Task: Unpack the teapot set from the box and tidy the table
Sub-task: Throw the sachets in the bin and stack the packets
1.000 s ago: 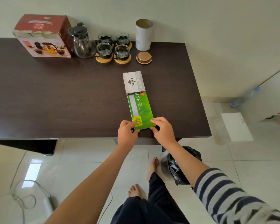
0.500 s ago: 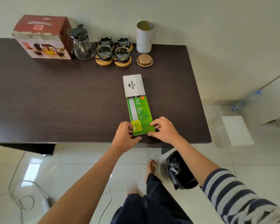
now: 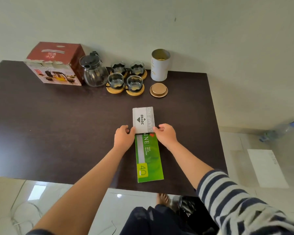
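1. both hands are on the white Joyko stamp pad box [image 3: 143,119] in the middle of the dark table [image 3: 41,133]; the left hand [image 3: 123,138] has its fingers curled against the box's near left corner, and the right hand [image 3: 165,135] pinches the near right corner with thumb and fingers
2. so the box sits between the two hands and sticks out past the fingertips toward the wall; its near end overlaps the far end of the green envelope pack [image 3: 148,158], which lies flat and runs back toward the table's near edge, between the forearms
3. the teapot set is well apart from the hands, along the back of the table; the red teapot box [image 3: 56,63] is at the far left, the glass teapot [image 3: 93,72] with its black lid just beside it
4. next come four glass cups [image 3: 126,77] on round wooden coasters in a two by two cluster
5. right of those stands an open white tin canister [image 3: 159,65]; its gold lid [image 3: 158,89] lies on the table just in front of it
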A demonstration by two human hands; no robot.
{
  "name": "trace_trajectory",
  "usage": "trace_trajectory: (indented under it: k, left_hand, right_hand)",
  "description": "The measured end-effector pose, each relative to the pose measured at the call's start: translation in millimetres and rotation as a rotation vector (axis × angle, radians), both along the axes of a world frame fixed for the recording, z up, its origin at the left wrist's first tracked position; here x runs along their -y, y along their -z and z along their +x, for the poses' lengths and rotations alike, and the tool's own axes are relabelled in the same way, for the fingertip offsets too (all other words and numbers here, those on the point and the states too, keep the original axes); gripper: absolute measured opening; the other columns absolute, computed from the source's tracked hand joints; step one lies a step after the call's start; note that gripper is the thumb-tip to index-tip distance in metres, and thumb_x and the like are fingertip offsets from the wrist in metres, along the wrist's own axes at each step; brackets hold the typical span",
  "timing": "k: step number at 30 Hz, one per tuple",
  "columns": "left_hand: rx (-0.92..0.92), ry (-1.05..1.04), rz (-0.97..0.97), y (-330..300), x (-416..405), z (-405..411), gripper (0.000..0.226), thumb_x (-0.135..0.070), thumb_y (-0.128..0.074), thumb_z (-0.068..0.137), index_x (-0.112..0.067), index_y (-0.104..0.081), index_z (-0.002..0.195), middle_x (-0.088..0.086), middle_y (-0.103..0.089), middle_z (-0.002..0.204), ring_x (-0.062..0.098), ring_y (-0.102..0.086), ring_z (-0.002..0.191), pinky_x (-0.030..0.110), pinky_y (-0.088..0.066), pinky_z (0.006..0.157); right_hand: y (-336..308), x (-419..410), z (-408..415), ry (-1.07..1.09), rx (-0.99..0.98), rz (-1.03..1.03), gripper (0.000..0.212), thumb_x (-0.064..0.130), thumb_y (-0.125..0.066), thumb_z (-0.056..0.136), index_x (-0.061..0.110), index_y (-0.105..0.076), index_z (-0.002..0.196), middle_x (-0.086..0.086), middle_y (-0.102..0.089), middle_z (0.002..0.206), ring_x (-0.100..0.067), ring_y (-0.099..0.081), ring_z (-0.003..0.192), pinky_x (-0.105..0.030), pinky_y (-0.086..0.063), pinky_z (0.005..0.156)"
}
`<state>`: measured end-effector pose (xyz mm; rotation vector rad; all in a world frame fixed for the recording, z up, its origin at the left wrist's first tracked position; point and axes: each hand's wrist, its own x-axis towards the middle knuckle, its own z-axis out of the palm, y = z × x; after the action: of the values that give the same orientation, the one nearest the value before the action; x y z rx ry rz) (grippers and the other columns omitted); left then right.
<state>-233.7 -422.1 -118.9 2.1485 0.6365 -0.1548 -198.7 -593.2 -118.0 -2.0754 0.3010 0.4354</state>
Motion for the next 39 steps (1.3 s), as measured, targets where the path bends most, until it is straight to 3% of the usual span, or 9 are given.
trace_trajectory:
  k: [3,7,13,17,21,26,31,34,39]
  left_hand:
    - [-0.018,-0.021,-0.006,-0.6,2.6,19.0,0.046,-0.034,-0.052,0.093,-0.006,-0.053,0.129,0.010,-0.061,0.117,0.024,-0.056,0.109,0.029,-0.040,0.089]
    - [0.003,-0.003,0.005,0.8,9.9,29.1,0.016,-0.019,-0.055,0.088,-0.010,-0.068,0.088,0.005,-0.068,0.082,0.025,-0.061,0.079,0.031,-0.045,0.071]
    - [0.015,-0.018,-0.038,0.2,9.0,30.3,0.014,-0.015,-0.056,0.088,-0.010,-0.069,0.093,-0.004,-0.064,0.082,0.015,-0.057,0.077,0.027,-0.043,0.071]
    - [-0.023,-0.030,-0.133,7.0,0.9,32.6,0.013,-0.018,-0.057,0.086,-0.012,-0.067,0.092,-0.004,-0.066,0.083,0.015,-0.060,0.077,0.028,-0.045,0.067]
    - [-0.086,-0.126,-0.303,1.5,3.3,37.3,0.011,-0.015,-0.050,0.075,-0.007,-0.056,0.072,0.003,-0.050,0.067,0.018,-0.042,0.062,0.031,-0.035,0.055]
    - [-0.057,-0.212,-0.453,-16.6,18.6,63.9,0.013,-0.011,-0.052,0.083,-0.010,-0.059,0.094,0.000,-0.060,0.084,0.012,-0.054,0.070,0.025,-0.044,0.059]
    - [0.019,-0.055,-0.408,-35.7,56.7,119.7,0.020,-0.011,-0.058,0.083,-0.011,-0.060,0.103,0.001,-0.064,0.090,0.013,-0.061,0.080,0.024,-0.049,0.063]
    - [0.045,0.031,-0.373,-45.0,86.5,157.9,0.026,-0.010,-0.058,0.081,-0.008,-0.063,0.107,0.004,-0.068,0.096,0.016,-0.063,0.084,0.024,-0.047,0.066]
    - [0.077,0.086,-0.332,-54.5,125.4,220.0,0.015,-0.008,-0.054,0.086,-0.009,-0.064,0.098,-0.003,-0.061,0.082,0.005,-0.054,0.068,0.013,-0.040,0.051]
  right_hand:
    - [-4.8,-13.3,22.4,0.024,-0.007,-0.033,0.043,0.035,-0.058,0.090,0.005,-0.059,0.121,-0.010,-0.061,0.116,-0.021,-0.062,0.100,-0.022,-0.044,0.074]
    - [2.4,-29.8,44.6,0.026,-0.083,-0.079,0.028,0.035,-0.057,0.086,0.010,-0.067,0.089,-0.008,-0.067,0.097,-0.014,-0.062,0.067,-0.019,-0.036,0.039]
    - [-5.8,-34.1,60.2,0.222,-0.307,0.111,0.016,0.011,-0.066,0.080,0.008,-0.052,0.076,-0.008,-0.063,0.087,-0.024,-0.063,0.076,-0.031,-0.051,0.059]
    - [-10.2,-33.7,64.0,0.280,-0.374,0.248,0.029,0.008,-0.070,0.076,0.003,-0.060,0.103,-0.011,-0.068,0.098,-0.021,-0.065,0.078,-0.028,-0.046,0.054]
    - [-17.3,-43.8,63.0,0.275,-0.386,0.295,0.031,0.007,-0.068,0.079,0.005,-0.054,0.106,-0.012,-0.066,0.100,-0.023,-0.067,0.081,-0.030,-0.052,0.059]
    - [-35.4,-29.4,73.3,0.315,-0.284,0.332,0.029,0.009,-0.068,0.082,0.009,-0.050,0.104,-0.011,-0.064,0.100,-0.021,-0.066,0.085,-0.032,-0.054,0.063]
    - [-57.5,21.8,105.6,0.406,-0.143,0.404,0.007,0.005,-0.065,0.084,0.011,-0.061,0.086,-0.012,-0.072,0.092,-0.020,-0.070,0.078,-0.035,-0.058,0.068]
    - [-69.7,52.4,131.6,0.423,-0.054,0.407,0.015,0.005,-0.064,0.087,0.016,-0.063,0.077,-0.005,-0.071,0.081,-0.015,-0.069,0.071,-0.028,-0.054,0.060]
    - [-71.2,87.7,188.9,0.430,0.039,0.354,0.017,0.006,-0.067,0.085,0.017,-0.064,0.072,-0.006,-0.071,0.080,-0.014,-0.069,0.069,-0.030,-0.056,0.064]
